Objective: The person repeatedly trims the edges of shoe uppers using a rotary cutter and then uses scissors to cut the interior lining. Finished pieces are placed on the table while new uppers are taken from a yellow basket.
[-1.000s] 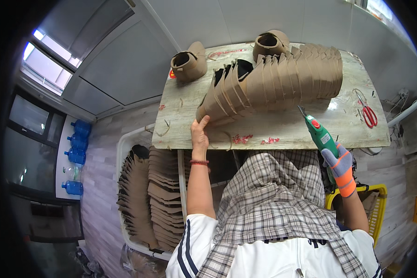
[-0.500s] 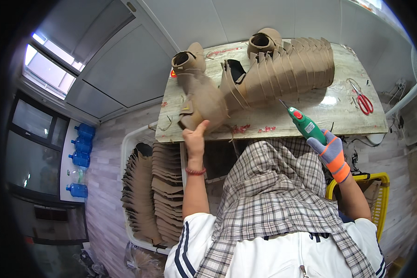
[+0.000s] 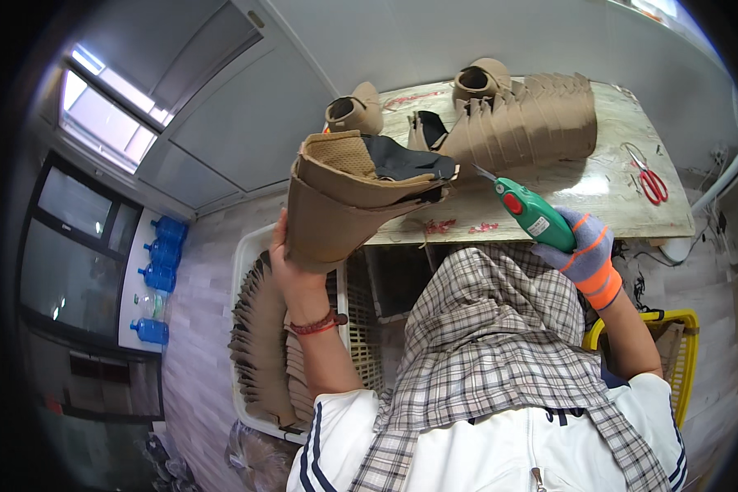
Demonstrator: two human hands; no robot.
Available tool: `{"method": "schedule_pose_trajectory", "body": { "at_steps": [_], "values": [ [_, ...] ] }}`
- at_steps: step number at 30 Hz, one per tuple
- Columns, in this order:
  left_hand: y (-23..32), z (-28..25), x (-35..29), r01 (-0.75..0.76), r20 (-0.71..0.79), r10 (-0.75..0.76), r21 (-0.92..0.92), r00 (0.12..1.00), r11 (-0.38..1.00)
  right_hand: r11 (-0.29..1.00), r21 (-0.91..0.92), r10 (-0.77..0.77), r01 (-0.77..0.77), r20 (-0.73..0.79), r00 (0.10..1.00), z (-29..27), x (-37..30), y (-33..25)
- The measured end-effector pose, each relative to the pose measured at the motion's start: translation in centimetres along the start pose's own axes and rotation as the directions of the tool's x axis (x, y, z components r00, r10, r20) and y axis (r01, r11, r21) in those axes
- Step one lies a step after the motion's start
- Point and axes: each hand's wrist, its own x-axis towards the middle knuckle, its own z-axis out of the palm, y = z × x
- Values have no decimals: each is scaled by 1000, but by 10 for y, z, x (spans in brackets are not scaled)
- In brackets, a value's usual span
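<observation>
My bare left hand (image 3: pixel 291 271) grips a tan shoe upper (image 3: pixel 336 225) from its left side, raised in front of the table. The upper's opening faces me, with a perforated tan lining and a black inner part showing. My right hand (image 3: pixel 582 250), in a grey and orange glove, is closed around a green handheld tool (image 3: pixel 535 215) with a red button and a thin metal tip. That tip points left, just right of the upper's edge and apart from it. Behind, a row of nested tan uppers (image 3: pixel 541 123) lies on the table.
Two more uppers, one at left (image 3: pixel 359 108) and one farther right (image 3: pixel 484 78), stand at the table's back. Red-handled scissors (image 3: pixel 653 185) lie on the worn table (image 3: pixel 582 217). A white basket (image 3: pixel 242 385) holds stacked uppers; a yellow basket (image 3: pixel 687 361) stands right.
My left hand has lifted the upper off the table's left part, brought it nearer and turned its opening toward me. The green tool stays near the same place, its tip now close to the upper.
</observation>
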Motion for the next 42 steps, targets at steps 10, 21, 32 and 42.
{"method": "schedule_pose_trajectory", "body": {
  "at_steps": [10, 21, 32, 42],
  "values": [
    [-54, -20, 37, 194, -5, -198, -183, 980, 964, 970, -220, -114, 107, -23, 993, -32, -16, 14],
    [-77, -27, 51, 311, 13, -313, -174, 950, 934, 976, -168, -146, 137, -48, 988, -34, -17, 13],
    [-105, 2, 42, 295, 82, -284, -170, 955, 940, 995, -71, -79, 75, -53, 995, -25, -16, -7],
    [-124, 34, 10, -162, 118, 127, 364, 985, 917, 942, 245, 234, -228, 2, 972, -11, -11, -24]
  ]
}}
